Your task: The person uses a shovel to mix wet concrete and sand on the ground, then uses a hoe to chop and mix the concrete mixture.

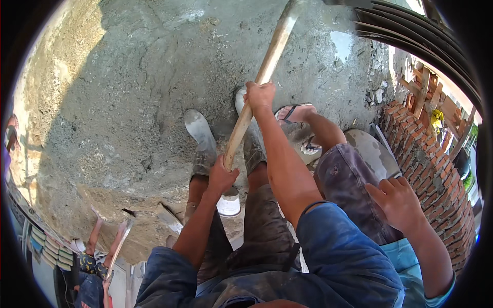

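Observation:
A long wooden tool handle (246, 115) slants across the middle, running from my hands up to the top edge. Its far end is out of view, so the tool's head cannot be seen. My left hand (222, 175) grips the lower end near my knees. Farther up the shaft, my right hand (260, 94) is closed around the wood. Below the handle lies a rough grey surface of wet-looking mortar or concrete (154, 84). My rubber boots (201, 129), smeared grey, stand on it. Between my legs is a white bucket (228, 206), partly hidden.
Close on my right stands a person in flip-flops (294, 112), one hand (398, 202) raised. A brick wall (431, 184) rises beyond. Dark ribbed sheeting (408, 34) crosses the upper right. Behind left, another person (92, 277) holds a pole (118, 246). Feet (12, 131) show far left.

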{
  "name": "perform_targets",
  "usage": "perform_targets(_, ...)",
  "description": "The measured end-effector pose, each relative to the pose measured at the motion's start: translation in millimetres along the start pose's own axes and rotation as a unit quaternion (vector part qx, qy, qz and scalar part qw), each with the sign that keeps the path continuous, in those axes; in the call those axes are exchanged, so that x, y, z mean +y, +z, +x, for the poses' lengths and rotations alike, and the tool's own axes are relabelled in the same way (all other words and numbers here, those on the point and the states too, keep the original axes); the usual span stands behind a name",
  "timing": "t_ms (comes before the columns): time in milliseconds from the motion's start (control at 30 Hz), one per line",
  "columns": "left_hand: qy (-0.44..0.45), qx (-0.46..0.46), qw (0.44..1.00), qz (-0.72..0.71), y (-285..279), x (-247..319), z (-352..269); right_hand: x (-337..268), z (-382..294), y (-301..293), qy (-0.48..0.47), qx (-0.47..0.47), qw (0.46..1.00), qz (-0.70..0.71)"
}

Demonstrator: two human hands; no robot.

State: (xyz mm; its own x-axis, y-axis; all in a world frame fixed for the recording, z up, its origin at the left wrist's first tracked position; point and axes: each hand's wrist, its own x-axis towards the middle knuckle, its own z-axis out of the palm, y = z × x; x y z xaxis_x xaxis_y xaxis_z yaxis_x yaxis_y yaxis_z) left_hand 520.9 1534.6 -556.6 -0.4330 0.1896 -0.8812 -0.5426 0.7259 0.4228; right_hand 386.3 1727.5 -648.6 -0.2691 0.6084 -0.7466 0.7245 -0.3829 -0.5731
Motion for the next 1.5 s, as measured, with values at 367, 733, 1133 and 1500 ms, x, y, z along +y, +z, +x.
perform_targets(367, 0.026, 0.003, 1.000, -0.002, 6.7, -47.8, -52.3, 11.9, -70.4, -6.9, 0.029, -0.082, 0.993, 0.078)
perform_targets(733, -0.102, 0.013, 0.994, -0.034, 19.9, -38.0, -32.3, 67.9, -4.3, 24.3, 0.126, -0.024, 0.988, -0.090)
perform_targets(1133, 0.071, 0.023, 0.993, -0.092, -12.9, -29.1, -22.0, -40.9, -71.3, 8.4, -0.014, -0.094, 0.993, 0.070)
perform_targets(1500, -0.058, 0.041, 0.996, -0.047, -21.7, -50.9, -74.0, 65.1, -59.3, 41.7, 0.194, -0.126, 0.973, 0.017)
